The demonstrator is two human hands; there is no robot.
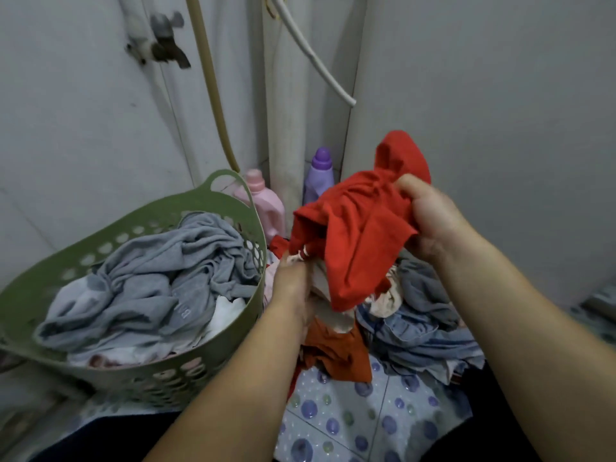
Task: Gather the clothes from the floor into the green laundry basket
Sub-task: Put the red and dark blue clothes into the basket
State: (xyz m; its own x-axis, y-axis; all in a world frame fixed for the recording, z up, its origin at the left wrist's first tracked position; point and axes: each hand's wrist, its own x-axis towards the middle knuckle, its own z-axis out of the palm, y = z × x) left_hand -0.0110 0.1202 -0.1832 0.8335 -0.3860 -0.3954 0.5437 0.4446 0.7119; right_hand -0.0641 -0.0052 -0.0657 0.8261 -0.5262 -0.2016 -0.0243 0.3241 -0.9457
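The green laundry basket (30, 295) stands at the left, holding a grey garment (160, 271) and white and pink pieces. My right hand (430, 215) grips a bright red garment (356, 235) and holds it up above the floor pile. My left hand (293, 288) is closed on the red garment's lower left edge together with a pale cloth beside the basket's rim. Beneath lie a rust-orange piece (340, 351), blue denim (420, 338) and a grey piece (423, 288) on the floor.
A pink bottle (263, 201) and a purple bottle (320, 178) stand in the corner behind the pile. White pipes, a beige hose (216, 95) and a wall tap (160, 41) run along the walls. The floor tiles (360, 411) have a bubble pattern.
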